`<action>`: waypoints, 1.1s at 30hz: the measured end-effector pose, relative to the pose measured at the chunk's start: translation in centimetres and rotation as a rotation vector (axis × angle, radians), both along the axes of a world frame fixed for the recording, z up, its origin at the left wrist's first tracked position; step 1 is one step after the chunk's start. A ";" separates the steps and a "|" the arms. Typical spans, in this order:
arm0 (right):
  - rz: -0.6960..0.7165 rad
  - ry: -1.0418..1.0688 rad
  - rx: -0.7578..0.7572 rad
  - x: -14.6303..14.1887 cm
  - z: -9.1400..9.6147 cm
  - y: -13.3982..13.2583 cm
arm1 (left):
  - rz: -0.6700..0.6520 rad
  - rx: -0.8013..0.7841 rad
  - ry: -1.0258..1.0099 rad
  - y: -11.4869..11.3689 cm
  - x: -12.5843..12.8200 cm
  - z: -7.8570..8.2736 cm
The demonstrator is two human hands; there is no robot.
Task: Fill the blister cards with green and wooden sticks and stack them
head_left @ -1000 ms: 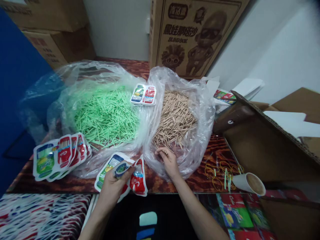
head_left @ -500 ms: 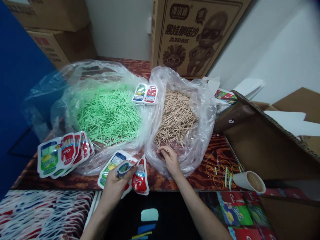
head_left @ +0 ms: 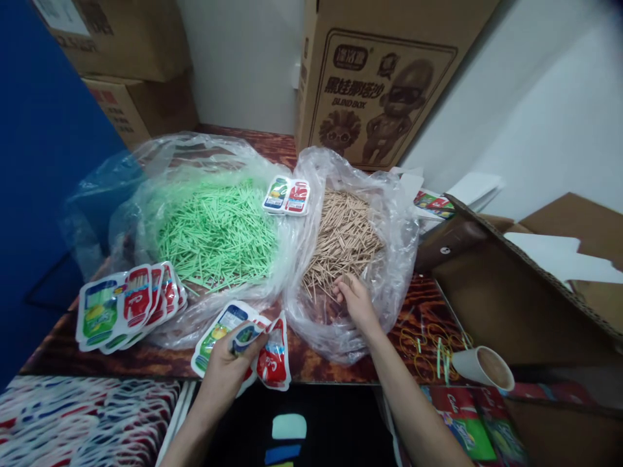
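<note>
My left hand [head_left: 233, 360] is closed on a printed packet [head_left: 275, 357], pinching it so that its red half bends upward. A green and yellow printed part [head_left: 219, 334] shows beneath and left of those fingers. At the near edge of the heap of thin brown sticks [head_left: 343, 237], my right hand [head_left: 355, 301] has its fingers curled together. Small brown stick ends seem to show at its fingertips; how many it holds is hidden. The brown sticks lie in an open clear plastic bag [head_left: 399, 259].
Left of it, another clear bag [head_left: 146, 152] holds green sticks [head_left: 219, 237]. Filled packets [head_left: 104, 311] lie fanned at left; a small packet stack [head_left: 286, 196] sits between the bags. At right are rubber bands [head_left: 418, 347], a paper cup [head_left: 481, 366] and an open carton [head_left: 487, 292].
My right hand has shifted right along the near edge of the brown sticks, its fingers curled more tightly. My left hand keeps its pinch on the packet. The whole view has tilted slightly upward.
</note>
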State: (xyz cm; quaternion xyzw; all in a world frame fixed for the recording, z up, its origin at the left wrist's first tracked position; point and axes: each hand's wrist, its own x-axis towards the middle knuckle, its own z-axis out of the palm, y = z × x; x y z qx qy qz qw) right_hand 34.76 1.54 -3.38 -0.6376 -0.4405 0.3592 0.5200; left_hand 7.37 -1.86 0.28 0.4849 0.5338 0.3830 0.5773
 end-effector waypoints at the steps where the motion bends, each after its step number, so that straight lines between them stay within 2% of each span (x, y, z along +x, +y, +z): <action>1: 0.006 -0.044 -0.007 0.3 0.1 0.3 | 0.000 -0.001 -0.008 0.0 0.1 0.1; 7: 0.078 -0.239 -0.003 -0.5 0.6 1.4 | -0.021 -0.006 -0.031 -0.1 0.3 0.4; 14: 0.254 -0.621 0.143 -2.6 -0.1 3.0 | -0.039 0.021 0.003 -0.2 0.3 0.3; 16: 0.238 -0.650 0.147 -2.9 -0.2 3.7 | -0.025 0.023 0.010 -0.2 0.3 0.4; 18: 0.132 -0.588 0.172 -2.8 0.1 4.1 | -0.011 0.021 0.007 -0.3 0.2 0.4; 21: -0.028 -0.288 0.214 -2.4 1.5 3.8 | -0.006 0.027 0.012 -0.1 -0.2 0.1; 25: 0.000 0.219 0.172 -2.8 2.2 1.5 | -0.014 0.011 -0.004 0.2 -0.1 -0.2; 27: 0.016 0.262 0.146 -3.5 1.3 0.1 | -0.018 0.006 -0.022 0.3 0.3 0.0; 31: 0.047 0.175 0.031 -4.8 -1.2 -1.8 | -0.034 0.007 -0.038 0.4 1.2 0.7; 33: 0.034 0.249 0.045 -4.9 -1.1 -1.8 | -0.040 0.025 -0.029 0.5 1.5 1.0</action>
